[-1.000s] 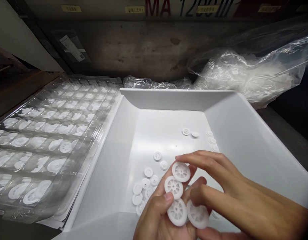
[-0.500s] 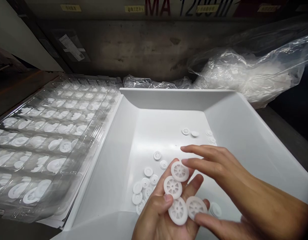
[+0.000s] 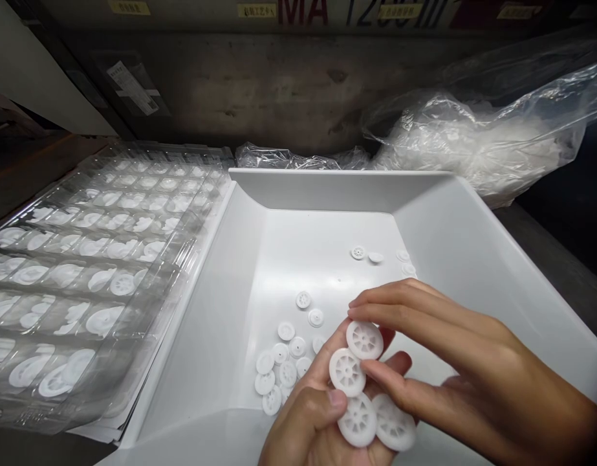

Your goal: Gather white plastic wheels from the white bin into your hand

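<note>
Over the near end of the wide white plastic bin point(image 3: 473, 259), the left hand point(image 3: 312, 421) lies palm up, fingers half curled, cradling four white spoked plastic wheels point(image 3: 347, 371). They sit flat, spoked faces up, in a loose line running from the fingertips back toward the palm; being round, they show no long axis of their own. The right hand point(image 3: 453, 362) reaches across from the bin's right wall, fingers extended and closing lightly on the cradled wheels: forefinger at the rim of the farthest one, thumb against the next.

On the bin floor, just left of the hands, a cluster of smaller white discs point(image 3: 283, 362) lies flat; a few more point(image 3: 366, 254) rest toward the far right corner. The floor between those groups is bare, ringed by the bin's sloping walls.

Left of the bin, touching its rim, lie clear blister trays point(image 3: 94, 272) holding white parts. Behind the bin's far wall slumps a clear plastic bag point(image 3: 473, 142) of white pieces.
</note>
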`<state>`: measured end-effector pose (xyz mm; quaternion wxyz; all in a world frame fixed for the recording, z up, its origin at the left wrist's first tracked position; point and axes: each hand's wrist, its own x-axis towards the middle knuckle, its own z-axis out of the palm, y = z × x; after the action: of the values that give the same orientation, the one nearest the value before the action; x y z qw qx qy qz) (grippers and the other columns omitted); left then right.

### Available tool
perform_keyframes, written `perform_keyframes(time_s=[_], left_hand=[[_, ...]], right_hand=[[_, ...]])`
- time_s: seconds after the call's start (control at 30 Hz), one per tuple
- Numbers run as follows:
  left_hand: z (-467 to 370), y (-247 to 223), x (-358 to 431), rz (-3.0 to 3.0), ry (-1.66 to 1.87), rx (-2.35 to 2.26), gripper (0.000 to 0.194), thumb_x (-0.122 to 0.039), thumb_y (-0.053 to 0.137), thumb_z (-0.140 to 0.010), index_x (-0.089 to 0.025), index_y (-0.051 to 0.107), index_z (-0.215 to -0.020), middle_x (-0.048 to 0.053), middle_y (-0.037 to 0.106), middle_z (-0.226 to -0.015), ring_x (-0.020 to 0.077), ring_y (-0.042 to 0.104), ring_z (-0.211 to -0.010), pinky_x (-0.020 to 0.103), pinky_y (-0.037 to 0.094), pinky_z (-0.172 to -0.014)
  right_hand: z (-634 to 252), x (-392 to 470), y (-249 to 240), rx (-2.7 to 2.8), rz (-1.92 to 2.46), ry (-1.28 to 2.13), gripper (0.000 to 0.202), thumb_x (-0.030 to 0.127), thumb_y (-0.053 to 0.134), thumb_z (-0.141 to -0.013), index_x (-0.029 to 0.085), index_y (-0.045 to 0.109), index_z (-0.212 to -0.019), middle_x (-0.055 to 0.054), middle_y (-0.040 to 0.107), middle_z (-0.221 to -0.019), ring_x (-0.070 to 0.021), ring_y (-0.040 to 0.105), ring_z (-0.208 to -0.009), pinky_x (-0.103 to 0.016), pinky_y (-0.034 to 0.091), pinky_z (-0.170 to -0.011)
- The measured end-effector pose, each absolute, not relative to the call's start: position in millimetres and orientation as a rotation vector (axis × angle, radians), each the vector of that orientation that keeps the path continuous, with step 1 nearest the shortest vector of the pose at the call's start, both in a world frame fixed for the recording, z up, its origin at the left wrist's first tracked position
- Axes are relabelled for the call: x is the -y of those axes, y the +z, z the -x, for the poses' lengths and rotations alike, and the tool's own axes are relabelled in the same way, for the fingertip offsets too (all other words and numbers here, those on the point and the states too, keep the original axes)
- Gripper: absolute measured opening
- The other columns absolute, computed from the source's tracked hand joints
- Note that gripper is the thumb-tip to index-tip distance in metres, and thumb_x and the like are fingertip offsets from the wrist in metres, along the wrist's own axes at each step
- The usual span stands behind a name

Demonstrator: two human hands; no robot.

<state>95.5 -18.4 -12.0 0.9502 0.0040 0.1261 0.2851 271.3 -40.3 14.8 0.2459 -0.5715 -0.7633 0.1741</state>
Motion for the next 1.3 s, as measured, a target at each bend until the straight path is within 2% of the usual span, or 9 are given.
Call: perform_keyframes(time_s=[0.2, 0.37, 0.53, 0.63, 0.77, 0.93, 1.0, 1.13, 1.3], left_hand=[[-95, -15, 18, 0.041, 0.546, -0.288, 0.045, -0.017, 0.05, -0.083, -0.02, 0.057, -0.127, 0.007, 0.055, -0.135, 0.027, 0.043, -0.13, 0.039, 0.034, -0.107], [-96, -14, 19, 0.064, 0.565, -0.347, 0.044, -0.023, 0.053, -0.083, -0.02, 0.058, -0.126, 0.008, 0.055, -0.135, 0.0269, 0.043, -0.131, 0.037, 0.035, -0.107], [-96, -13, 19, 0.151, 0.532, -0.356, 0.045, -0.024, 0.057, -0.08, -0.017, 0.06, -0.124, 0.008, 0.06, -0.129, 0.0278, 0.043, -0.131, 0.038, 0.03, -0.11], [-96, -13, 18, 0.155, 0.539, -0.327, 0.046, -0.024, 0.052, -0.082, -0.016, 0.057, -0.128, 0.008, 0.058, -0.131, 0.0275, 0.043, -0.131, 0.039, 0.026, -0.112], [-96, -14, 19, 0.128, 0.541, -0.309, 0.044, -0.02, 0.034, -0.09, -0.017, 0.058, -0.127, 0.008, 0.058, -0.132, 0.026, 0.047, -0.127, 0.042, 0.023, -0.113], [-94, -15, 18, 0.106, 0.525, -0.271, 0.045, -0.02, 0.031, -0.091, -0.016, 0.055, -0.129, 0.01, 0.057, -0.132, 0.0238, 0.051, -0.124, 0.039, 0.03, -0.11], [-94, -14, 18, 0.099, 0.519, -0.256, 0.043, -0.021, 0.034, -0.091, -0.017, 0.055, -0.129, 0.009, 0.056, -0.133, 0.0247, 0.048, -0.127, 0.039, 0.033, -0.107], [-94, -14, 18, 0.081, 0.498, -0.268, 0.046, -0.028, 0.052, -0.085, -0.021, 0.054, -0.13, 0.007, 0.053, -0.137, 0.0275, 0.042, -0.132, 0.037, 0.036, -0.104], [-94, -16, 19, 0.096, 0.54, -0.226, 0.044, -0.02, 0.03, -0.092, -0.016, 0.055, -0.129, 0.01, 0.053, -0.136, 0.025, 0.047, -0.128, 0.034, 0.038, -0.104]], right_hand=[[-272, 41, 16, 2.137, 1.532, 0.396, 0.037, 0.024, 0.06, -0.087, 0.024, 0.049, -0.123, -0.003, 0.054, -0.118, -0.0171, 0.051, -0.11, -0.028, 0.048, -0.088], [-267, 38, 13, 2.012, 1.531, 0.368, 0.032, 0.032, 0.063, -0.084, 0.025, 0.06, -0.115, -0.007, 0.063, -0.106, -0.0264, 0.059, -0.101, -0.038, 0.053, -0.082], [-263, 35, 13, 1.979, 1.535, 0.381, 0.03, 0.038, 0.062, -0.085, 0.025, 0.064, -0.112, -0.008, 0.065, -0.102, -0.0281, 0.061, -0.099, -0.041, 0.054, -0.081], [-265, 36, 15, 1.977, 1.542, 0.413, 0.03, 0.038, 0.062, -0.085, 0.025, 0.063, -0.112, -0.008, 0.065, -0.104, -0.0279, 0.061, -0.1, -0.04, 0.055, -0.081], [-269, 39, 18, 2.04, 1.517, 0.495, 0.032, 0.032, 0.061, -0.086, 0.027, 0.059, -0.118, -0.007, 0.062, -0.113, -0.0261, 0.06, -0.103, -0.036, 0.056, -0.079], [-265, 40, 21, 1.966, 1.559, 0.452, 0.028, 0.039, 0.061, -0.086, 0.026, 0.063, -0.11, -0.007, 0.064, -0.106, -0.0283, 0.061, -0.103, -0.038, 0.056, -0.08], [-263, 40, 22, 1.956, 1.567, 0.439, 0.028, 0.041, 0.061, -0.085, 0.026, 0.064, -0.108, -0.007, 0.064, -0.104, -0.0287, 0.06, -0.104, -0.039, 0.056, -0.081], [-262, 41, 25, 1.949, 1.578, 0.432, 0.027, 0.043, 0.061, -0.085, 0.027, 0.064, -0.106, -0.007, 0.064, -0.104, -0.0293, 0.06, -0.105, -0.038, 0.056, -0.081], [-272, 44, 33, 2.023, 1.6, 0.474, 0.026, 0.038, 0.064, -0.083, 0.028, 0.059, -0.107, -0.006, 0.06, -0.112, -0.0299, 0.058, -0.108, -0.036, 0.057, -0.079]])
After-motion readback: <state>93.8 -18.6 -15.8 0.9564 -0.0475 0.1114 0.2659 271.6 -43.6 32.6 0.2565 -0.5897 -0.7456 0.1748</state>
